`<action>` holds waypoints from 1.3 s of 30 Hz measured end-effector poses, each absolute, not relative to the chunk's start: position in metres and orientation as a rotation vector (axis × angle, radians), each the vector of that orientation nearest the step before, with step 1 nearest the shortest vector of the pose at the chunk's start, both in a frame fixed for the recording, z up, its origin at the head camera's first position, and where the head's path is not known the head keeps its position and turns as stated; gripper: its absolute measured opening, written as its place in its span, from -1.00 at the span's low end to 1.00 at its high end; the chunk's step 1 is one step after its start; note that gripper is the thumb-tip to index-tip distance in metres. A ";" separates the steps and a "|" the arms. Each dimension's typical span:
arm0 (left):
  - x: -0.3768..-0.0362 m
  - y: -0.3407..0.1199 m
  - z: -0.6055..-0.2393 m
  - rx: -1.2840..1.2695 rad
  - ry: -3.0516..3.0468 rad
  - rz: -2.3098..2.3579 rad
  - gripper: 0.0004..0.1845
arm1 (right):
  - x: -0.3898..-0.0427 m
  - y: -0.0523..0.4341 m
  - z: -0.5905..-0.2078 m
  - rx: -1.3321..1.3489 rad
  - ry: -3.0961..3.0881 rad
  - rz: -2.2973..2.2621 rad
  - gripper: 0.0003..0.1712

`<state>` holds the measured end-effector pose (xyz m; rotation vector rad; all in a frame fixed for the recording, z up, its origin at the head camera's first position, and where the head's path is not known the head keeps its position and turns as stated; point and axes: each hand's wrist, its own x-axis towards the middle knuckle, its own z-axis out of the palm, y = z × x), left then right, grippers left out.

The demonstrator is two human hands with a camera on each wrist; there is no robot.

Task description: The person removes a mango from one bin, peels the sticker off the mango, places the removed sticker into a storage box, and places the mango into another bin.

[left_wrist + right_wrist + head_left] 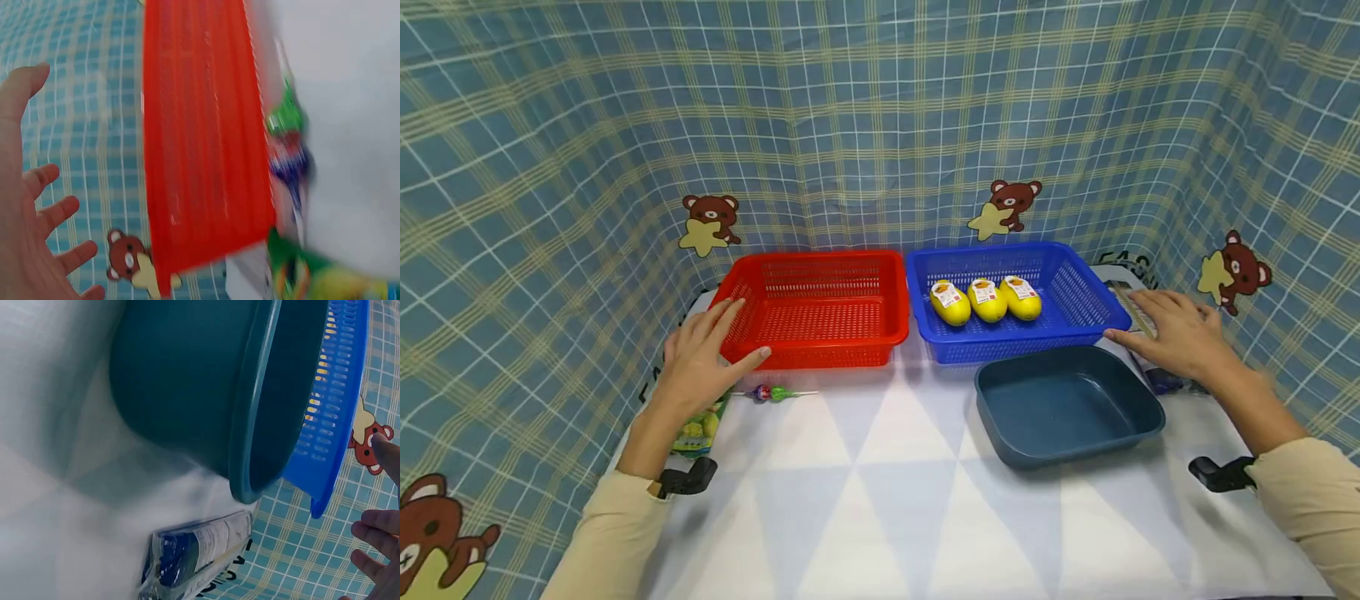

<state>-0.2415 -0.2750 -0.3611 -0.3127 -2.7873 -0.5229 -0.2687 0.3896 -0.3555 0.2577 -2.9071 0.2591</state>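
Note:
My left hand (pixel 696 358) hovers with spread fingers at the near left corner of the red basket (pixel 898 329). It holds nothing. Below it, two wrapped lollipops (pixel 771 393), one purple and one green, lie by the basket's front. A green packet (pixel 702 429) with yellow pictures is partly hidden under my left wrist. On the other side, my right hand (pixel 1183 337), fingers extended and holding nothing, is over a clear-wrapped package (pixel 203 553) right of the blue basket (pixel 928 333). Three yellow oval fruits (pixel 987 301) with white labels sit inside that basket.
A dark teal basin (pixel 1067 408) stands in front of the blue basket, near my right forearm. Both baskets stand side by side at the back, before a plaid cloth (pixel 865 125) with bear prints. A white cloth with pale triangles covers the table (pixel 865 517).

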 end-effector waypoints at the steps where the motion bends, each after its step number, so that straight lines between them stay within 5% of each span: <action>1: -0.242 -0.270 -0.361 -0.321 -2.780 -0.544 -0.02 | -0.270 0.388 -0.357 0.261 -2.912 0.276 0.04; 39: -0.323 -0.114 -0.341 -0.561 -2.802 -0.765 -0.05 | -0.300 0.397 -0.367 0.199 -3.107 0.393 0.00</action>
